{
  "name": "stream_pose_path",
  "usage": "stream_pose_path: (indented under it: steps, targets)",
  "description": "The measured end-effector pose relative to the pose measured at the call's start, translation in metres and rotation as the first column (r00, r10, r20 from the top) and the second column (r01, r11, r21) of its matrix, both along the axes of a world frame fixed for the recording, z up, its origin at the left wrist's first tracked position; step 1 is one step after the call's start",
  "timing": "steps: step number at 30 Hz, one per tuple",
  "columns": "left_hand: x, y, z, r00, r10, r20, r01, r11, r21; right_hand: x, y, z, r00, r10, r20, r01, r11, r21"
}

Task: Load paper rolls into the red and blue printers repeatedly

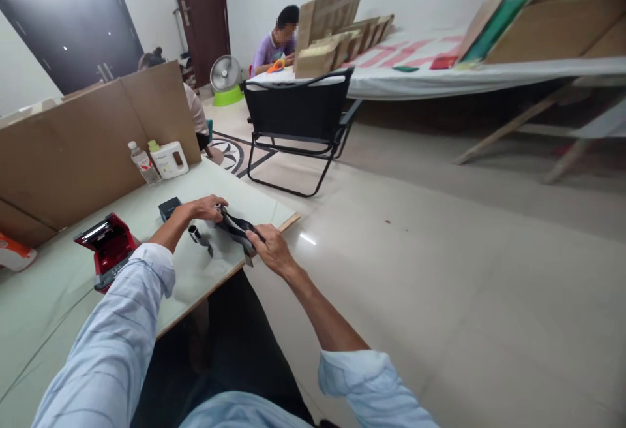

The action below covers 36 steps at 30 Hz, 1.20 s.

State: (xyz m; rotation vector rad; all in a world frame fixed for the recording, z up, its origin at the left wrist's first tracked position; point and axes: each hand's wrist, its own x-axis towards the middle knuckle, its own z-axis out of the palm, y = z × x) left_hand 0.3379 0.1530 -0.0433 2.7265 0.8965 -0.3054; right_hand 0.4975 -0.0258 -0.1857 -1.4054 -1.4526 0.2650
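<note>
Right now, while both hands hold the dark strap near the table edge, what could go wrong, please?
If the grip of the right hand loosens, the dark strap might slip over the nearby edge of the table. The left sleeve appears close to the red device with its lid raised, so moving that arm could perhaps nudge it.

Strap (237, 226) at the right end of the table (178, 284), device (113, 250) farther left, bottle (145, 166) and jug (169, 162) behind
</note>
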Motion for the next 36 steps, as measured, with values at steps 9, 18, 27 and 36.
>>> stream_pose_path:
  steps: [9, 18, 27, 36]
  targets:
    - [-0.021, -0.018, 0.006, 0.999, 0.016, -0.042, -0.011, 0.994, 0.108, -0.02, 0.005, 0.006, 0.997, 0.059, 0.057, -0.06, 0.998, 0.014]
    - [-0.028, -0.051, 0.027, 0.984, 0.169, 0.05, -0.175, 0.963, 0.203, -0.012, 0.004, 0.003, 0.994, -0.022, 0.109, 0.024, 1.0, -0.019]
    - [-0.052, -0.074, 0.073, 0.976, 0.049, 0.21, -0.117, 0.938, 0.326, -0.017, -0.009, 0.03, 0.983, -0.139, -0.123, 0.158, 0.974, 0.161]
    - [-0.148, -0.141, 0.091, 0.752, 0.189, 0.632, -0.315, 0.945, 0.091, -0.11, -0.013, 0.087, 0.897, 0.361, -0.256, -0.299, 0.92, 0.252]
